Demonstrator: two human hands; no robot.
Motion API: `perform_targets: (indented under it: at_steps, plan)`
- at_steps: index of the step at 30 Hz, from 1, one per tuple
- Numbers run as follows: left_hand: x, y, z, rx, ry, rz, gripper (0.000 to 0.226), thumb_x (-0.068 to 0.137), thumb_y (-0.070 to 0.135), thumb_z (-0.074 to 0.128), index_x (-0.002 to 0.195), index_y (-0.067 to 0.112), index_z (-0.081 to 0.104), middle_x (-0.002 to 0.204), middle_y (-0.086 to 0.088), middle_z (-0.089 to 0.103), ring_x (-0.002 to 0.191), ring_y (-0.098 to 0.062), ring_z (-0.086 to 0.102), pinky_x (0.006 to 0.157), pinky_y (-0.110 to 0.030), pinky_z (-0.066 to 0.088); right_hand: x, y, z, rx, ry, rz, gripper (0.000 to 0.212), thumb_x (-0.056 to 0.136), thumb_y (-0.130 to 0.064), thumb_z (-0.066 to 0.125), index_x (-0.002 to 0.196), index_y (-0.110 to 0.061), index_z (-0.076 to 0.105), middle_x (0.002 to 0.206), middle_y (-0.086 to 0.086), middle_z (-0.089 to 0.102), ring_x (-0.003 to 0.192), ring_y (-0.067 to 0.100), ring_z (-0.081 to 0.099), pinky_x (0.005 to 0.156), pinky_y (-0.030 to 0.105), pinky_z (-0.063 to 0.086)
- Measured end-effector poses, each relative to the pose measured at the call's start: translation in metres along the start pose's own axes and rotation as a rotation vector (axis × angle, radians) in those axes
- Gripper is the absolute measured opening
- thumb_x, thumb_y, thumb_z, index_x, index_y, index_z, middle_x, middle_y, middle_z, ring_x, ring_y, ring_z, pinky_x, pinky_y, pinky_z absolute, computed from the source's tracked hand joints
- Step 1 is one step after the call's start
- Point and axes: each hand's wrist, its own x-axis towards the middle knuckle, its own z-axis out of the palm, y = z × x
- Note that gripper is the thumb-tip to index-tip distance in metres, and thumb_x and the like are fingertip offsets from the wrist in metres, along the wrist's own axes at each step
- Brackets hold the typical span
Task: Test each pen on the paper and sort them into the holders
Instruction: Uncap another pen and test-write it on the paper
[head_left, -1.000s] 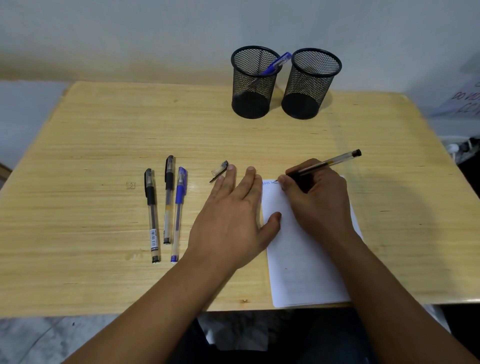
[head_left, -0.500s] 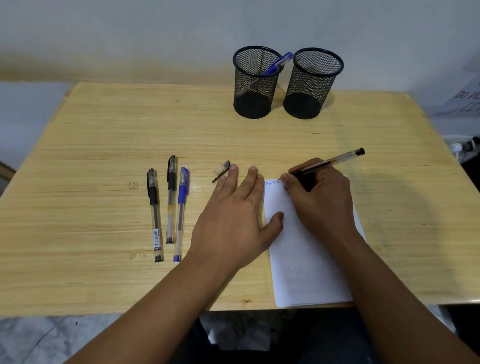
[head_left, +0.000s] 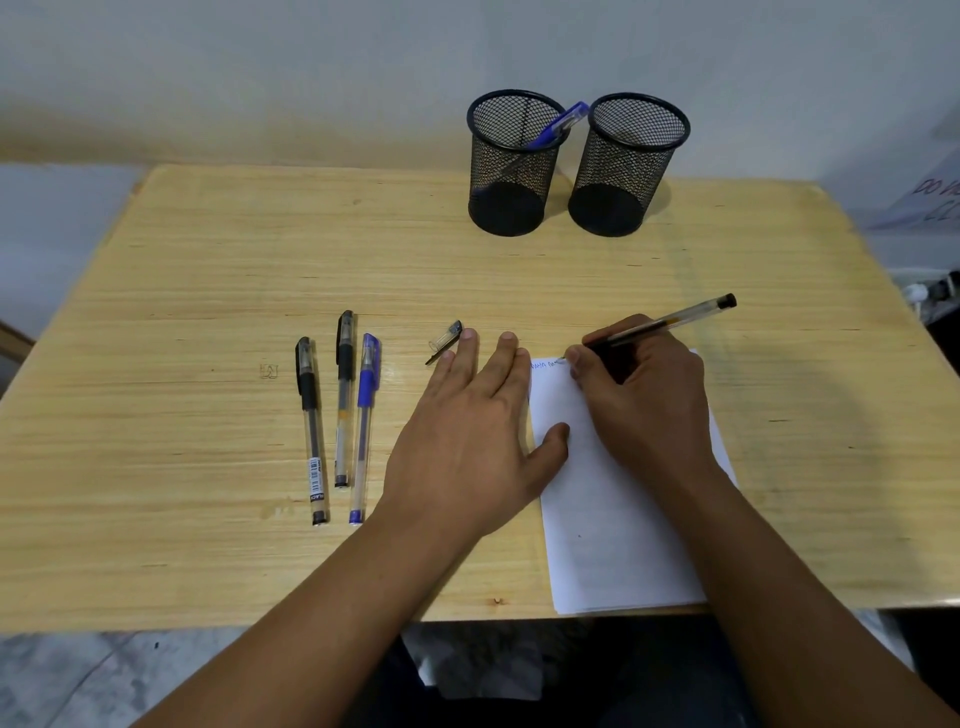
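Pen (head_left: 670, 323) with a clear barrel sits pinched in the fingers (head_left: 574, 357) of the right hand (head_left: 644, 400), its tip on the top edge of the white paper (head_left: 613, 519), where a short line of blue scribble runs just left of those fingertips; its black end slants up and away to the right of the knuckles. The left hand (head_left: 467, 441) lies flat on the table (head_left: 208, 291), fingers straight and slightly spread, holding nothing, thumb resting on the paper's left edge. Just beyond the left fingertips lies a loose pen cap (head_left: 445, 341). Left of that hand three capped pens lie side by side: two black ones (head_left: 310, 431) (head_left: 343, 400) and a blue one (head_left: 363, 426) nearest the hand. Well beyond both hands stand two black mesh holders; the left holder (head_left: 511, 166) has a blue pen (head_left: 558, 124) leaning in it, the right holder (head_left: 626, 166) just beside it.
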Motion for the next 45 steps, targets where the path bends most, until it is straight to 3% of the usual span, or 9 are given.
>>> perform_targets:
  at_steps: [8, 41, 45]
  plan:
    - [0.0008, 0.0009, -0.0005, 0.002, 0.007, 0.002, 0.078, 0.093, 0.063, 0.029, 0.155, 0.014, 0.023, 0.164, -0.004, 0.018, 0.152, -0.027, 0.002, 0.118, -0.033, -0.002, 0.0001, 0.0013, 0.0013, -0.001, 0.003, 0.035, 0.006, 0.087, -0.021, 0.070, 0.091, -0.017, 0.068, 0.076, -0.020, 0.062, 0.071, -0.014, 0.059, 0.067, -0.002, 0.039]
    - [0.0000, 0.0001, 0.0007, -0.011, 0.009, -0.002, 0.079, 0.094, 0.062, 0.030, 0.156, 0.015, 0.021, 0.165, -0.002, 0.014, 0.152, -0.025, -0.001, 0.117, -0.031, -0.005, -0.0015, 0.0007, -0.0009, 0.008, -0.003, 0.042, 0.008, 0.087, -0.019, 0.071, 0.087, -0.021, 0.063, 0.073, -0.022, 0.060, 0.072, -0.023, 0.056, 0.066, -0.004, 0.037]
    - [-0.0001, -0.0002, 0.0005, -0.010, 0.002, -0.013, 0.079, 0.094, 0.063, 0.030, 0.156, 0.016, 0.018, 0.165, 0.000, 0.012, 0.152, -0.024, -0.003, 0.116, -0.030, -0.006, -0.0017, 0.0010, -0.0003, 0.042, 0.008, 0.059, 0.009, 0.087, -0.019, 0.070, 0.088, -0.020, 0.062, 0.075, -0.018, 0.063, 0.073, -0.018, 0.059, 0.066, -0.003, 0.039]
